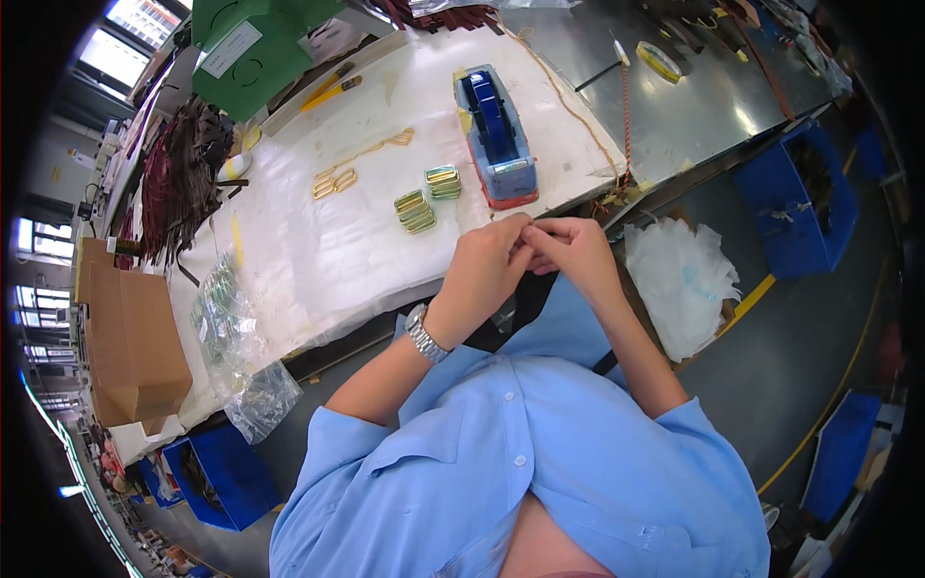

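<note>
My left hand (487, 260) and my right hand (580, 255) meet at the table's front edge, fingertips pinched together. Whatever lies between the fingers is hidden or too small to make out. Just beyond them on the white table covering (356, 250) stand two stacks of gold-coloured metal buckles, a nearer stack (414, 212) and a farther stack (442, 182). Some loose buckles (334, 183) lie to the left, with a row of overlapping buckles (387, 142) behind. A blue tape dispenser (509, 178) stands beyond my hands.
On the left are a clear plastic bag (262, 403), a cardboard box (135, 337) and dark leather strips (183, 183). A green box (265, 63) stands at the back. Right of my hands sits a white bag (679, 284); blue bins (771, 207) stand on the floor.
</note>
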A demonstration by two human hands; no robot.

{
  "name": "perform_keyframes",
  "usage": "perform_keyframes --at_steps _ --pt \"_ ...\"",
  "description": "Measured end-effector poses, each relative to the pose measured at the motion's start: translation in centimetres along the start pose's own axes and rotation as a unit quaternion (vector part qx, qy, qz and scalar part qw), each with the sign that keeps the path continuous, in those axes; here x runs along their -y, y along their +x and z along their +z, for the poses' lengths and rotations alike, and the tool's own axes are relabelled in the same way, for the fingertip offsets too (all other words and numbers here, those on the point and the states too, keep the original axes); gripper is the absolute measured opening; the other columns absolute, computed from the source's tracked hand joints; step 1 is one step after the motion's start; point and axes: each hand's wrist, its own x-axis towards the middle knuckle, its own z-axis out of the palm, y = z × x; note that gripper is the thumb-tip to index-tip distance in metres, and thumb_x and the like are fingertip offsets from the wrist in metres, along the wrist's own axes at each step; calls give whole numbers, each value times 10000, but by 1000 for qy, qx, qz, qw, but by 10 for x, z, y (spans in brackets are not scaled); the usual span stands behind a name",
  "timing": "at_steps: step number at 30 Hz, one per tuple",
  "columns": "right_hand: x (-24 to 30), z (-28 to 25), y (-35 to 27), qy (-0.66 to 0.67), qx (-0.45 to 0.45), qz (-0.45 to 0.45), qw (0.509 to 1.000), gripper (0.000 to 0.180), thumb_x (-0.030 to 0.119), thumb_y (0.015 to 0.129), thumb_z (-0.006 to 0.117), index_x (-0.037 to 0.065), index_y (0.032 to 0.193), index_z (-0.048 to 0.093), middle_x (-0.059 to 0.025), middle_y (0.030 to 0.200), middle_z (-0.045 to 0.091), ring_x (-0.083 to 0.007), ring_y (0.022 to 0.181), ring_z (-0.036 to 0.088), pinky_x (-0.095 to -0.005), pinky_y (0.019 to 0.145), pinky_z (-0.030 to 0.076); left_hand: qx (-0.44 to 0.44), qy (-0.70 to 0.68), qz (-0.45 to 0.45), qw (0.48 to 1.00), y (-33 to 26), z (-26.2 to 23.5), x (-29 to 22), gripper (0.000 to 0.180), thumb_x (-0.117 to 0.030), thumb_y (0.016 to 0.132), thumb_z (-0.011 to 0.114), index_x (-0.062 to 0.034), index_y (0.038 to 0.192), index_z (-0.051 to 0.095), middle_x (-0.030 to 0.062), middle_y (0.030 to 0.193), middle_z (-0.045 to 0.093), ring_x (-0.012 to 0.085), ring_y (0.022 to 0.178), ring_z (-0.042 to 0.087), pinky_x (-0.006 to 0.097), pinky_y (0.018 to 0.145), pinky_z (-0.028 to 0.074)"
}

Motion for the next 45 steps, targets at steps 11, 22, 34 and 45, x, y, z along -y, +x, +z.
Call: perform_keyframes --at_steps 11,22,34,45 --pt "35 1 -49 -203 99 -126 966 439 53 891 834 -37 1305 721 -85 974 797 -131 873 746 -287 815 599 45 -346 -156 924 -52 -40 -17 321 10 1009 699 50 1325 655 83 1030 778 128 878 760 276 793 635" --pt "29 51 -26 -446 75 -422 786 514 124 913 826 11 1379 640 -132 942 758 -280 850 760 -378 764 597 -5 194 68 979 -55 -104 -20 382 -105 833 852 -46 1192 735 145 1104 760 321 951 738 391 819 599" --pt "18 51 -29 -336 82 -279 896 483 147 969 776 32 1409 612 -122 948 776 -282 834 769 -374 756 599 -100 190 -23 976 -21 -129 67 286 -105 937 784 7 1198 755 150 1136 779 281 938 730 352 856 585" --pt "20 63 -29 -309 120 -296 896 371 110 961 763 13 1306 666 -156 947 774 -315 835 766 -385 751 600 -78 180 -37 980 -21 -125 64 437 -154 918 805 -17 1320 699 177 1174 761 338 1044 715 416 911 575"
